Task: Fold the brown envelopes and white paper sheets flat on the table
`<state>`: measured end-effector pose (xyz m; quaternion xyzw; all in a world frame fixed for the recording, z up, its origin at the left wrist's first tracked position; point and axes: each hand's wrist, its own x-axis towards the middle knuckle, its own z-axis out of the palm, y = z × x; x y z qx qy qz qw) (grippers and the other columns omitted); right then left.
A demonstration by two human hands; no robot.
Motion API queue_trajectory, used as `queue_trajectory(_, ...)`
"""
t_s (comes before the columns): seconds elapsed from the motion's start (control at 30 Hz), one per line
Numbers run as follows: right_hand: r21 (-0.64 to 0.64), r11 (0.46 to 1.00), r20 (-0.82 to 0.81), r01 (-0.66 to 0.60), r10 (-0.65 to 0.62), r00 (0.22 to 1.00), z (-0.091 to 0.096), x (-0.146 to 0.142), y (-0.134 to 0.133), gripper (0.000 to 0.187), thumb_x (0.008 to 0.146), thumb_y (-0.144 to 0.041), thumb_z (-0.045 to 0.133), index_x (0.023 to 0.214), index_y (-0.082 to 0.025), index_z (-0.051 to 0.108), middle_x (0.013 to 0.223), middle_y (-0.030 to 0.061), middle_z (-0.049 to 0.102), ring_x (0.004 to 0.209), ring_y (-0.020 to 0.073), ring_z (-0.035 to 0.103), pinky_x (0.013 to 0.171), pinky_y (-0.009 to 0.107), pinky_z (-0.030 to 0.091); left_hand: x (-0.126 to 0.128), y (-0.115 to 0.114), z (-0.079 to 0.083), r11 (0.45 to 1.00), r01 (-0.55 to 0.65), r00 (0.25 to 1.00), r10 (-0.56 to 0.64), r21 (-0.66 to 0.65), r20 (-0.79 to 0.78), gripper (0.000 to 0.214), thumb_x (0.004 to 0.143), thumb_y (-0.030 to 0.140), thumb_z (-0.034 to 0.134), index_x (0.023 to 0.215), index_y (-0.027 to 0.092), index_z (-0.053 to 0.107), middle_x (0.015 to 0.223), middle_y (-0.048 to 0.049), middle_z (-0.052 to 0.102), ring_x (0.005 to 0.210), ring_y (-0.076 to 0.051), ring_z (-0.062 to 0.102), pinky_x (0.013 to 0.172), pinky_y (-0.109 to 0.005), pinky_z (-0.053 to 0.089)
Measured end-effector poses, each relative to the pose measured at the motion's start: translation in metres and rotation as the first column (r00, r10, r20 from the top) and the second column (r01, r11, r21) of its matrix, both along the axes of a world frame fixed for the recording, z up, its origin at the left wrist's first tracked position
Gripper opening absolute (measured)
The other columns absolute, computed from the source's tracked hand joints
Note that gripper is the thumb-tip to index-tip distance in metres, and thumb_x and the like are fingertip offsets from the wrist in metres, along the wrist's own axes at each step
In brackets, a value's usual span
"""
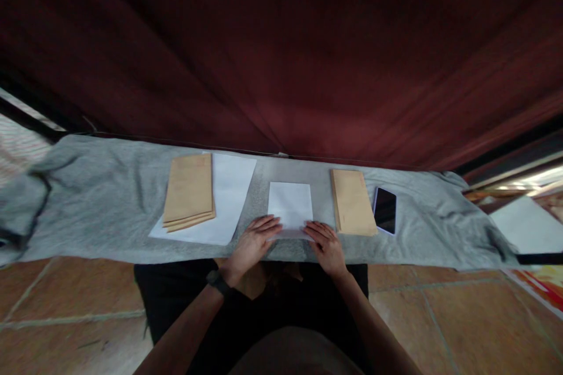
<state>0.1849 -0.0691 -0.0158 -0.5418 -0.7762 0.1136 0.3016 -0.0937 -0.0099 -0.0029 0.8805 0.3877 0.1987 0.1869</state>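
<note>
Right in front of you, your left hand (253,243) and your right hand (326,244) lie flat on the near edge of the white paper (290,204). It looks like you are pressing a fold there. Push down evenly and slide your fingers along the edge, so the crease comes out straight and the paper does not slip on the grey cloth (109,199).

Both hands are open and a little apart, one on each near corner. Neither one grips anything.

The paper sits in the middle of the cloth, which is spread on the tiled floor (65,304). To its left, a pile of brown envelopes (189,190) lies on big white sheets (231,187). Near its right side is a second brown pile (352,202), then a dark phone (385,211).
</note>
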Motion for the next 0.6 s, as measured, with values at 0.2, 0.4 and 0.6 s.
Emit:
queue_trajectory(0.2,0.003,1.000,0.024,-0.019,0.019,1.000,-0.001,0.000,-0.003,0.050,0.090,-0.011,0.056,0.136,-0.028,0.063,0.142,0.0024,0.063,0.133,0.0225,0.057,0.118,0.048,0.041,-0.004,0.000,-0.001,0.999,0.042,0.999,-0.041,0.003,-0.016,0.055,0.085,0.006,0.064,0.136,0.028,0.061,0.148,-0.0032,0.058,0.141,-0.020,0.049,0.118,-0.046,0.041)
queue_trajectory(0.4,-0.027,0.999,0.120,-0.028,0.031,0.992,0.003,-0.002,-0.003,0.057,0.085,-0.010,0.057,0.139,-0.026,0.060,0.149,0.0042,0.057,0.138,0.0243,0.052,0.119,0.049,0.039,0.019,-0.011,0.013,0.996,0.082,0.985,-0.086,-0.032,-0.152,0.058,0.092,0.039,0.066,0.146,0.023,0.051,0.161,-0.0112,0.039,0.151,-0.026,0.033,0.125,-0.049,0.029)
queue_trajectory(0.6,-0.036,0.999,0.132,-0.030,0.034,0.991,0.005,-0.003,-0.003,0.057,0.085,-0.010,0.056,0.139,-0.027,0.060,0.151,0.0031,0.055,0.139,0.0232,0.051,0.120,0.048,0.037,0.071,-0.005,0.014,0.999,0.030,0.986,-0.037,-0.044,-0.163,0.054,0.107,0.043,0.030,0.153,0.017,0.041,0.161,-0.0112,0.040,0.152,-0.021,0.032,0.125,-0.044,0.028)
